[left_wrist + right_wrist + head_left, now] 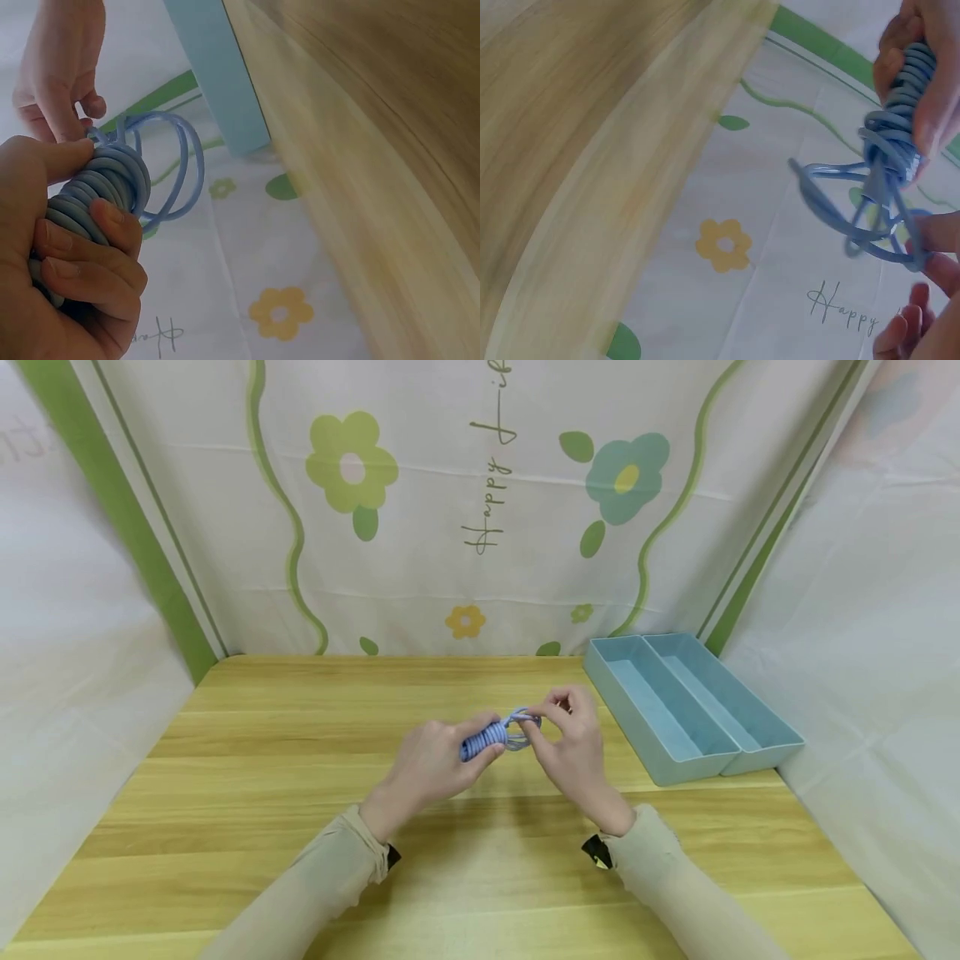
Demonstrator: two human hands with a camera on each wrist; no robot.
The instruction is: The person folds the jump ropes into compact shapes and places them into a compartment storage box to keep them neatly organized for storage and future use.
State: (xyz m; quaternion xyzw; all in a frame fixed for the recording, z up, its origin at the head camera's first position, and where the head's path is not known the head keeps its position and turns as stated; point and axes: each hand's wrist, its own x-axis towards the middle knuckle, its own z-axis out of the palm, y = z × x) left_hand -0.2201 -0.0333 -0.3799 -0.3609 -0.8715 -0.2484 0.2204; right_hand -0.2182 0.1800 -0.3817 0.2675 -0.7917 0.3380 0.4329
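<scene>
A light blue cord bundle (486, 739) is held above the middle of the wooden table (262, 793). My left hand (435, 762) grips the wound part of the cord bundle (97, 187), fingers curled round it. Loose loops (176, 161) stick out of its end. My right hand (570, 743) pinches the cord's free loops (870, 217) at the bundle's right end, finger and thumb closed on them. In the right wrist view the left hand's fingers (930, 90) wrap the coil (904, 82).
A light blue two-compartment tray (686, 706) stands at the table's back right; nothing shows inside it. Flower-printed cloth walls (480, 502) enclose the table at the back and both sides. Beige sleeves (315, 885) cover both forearms.
</scene>
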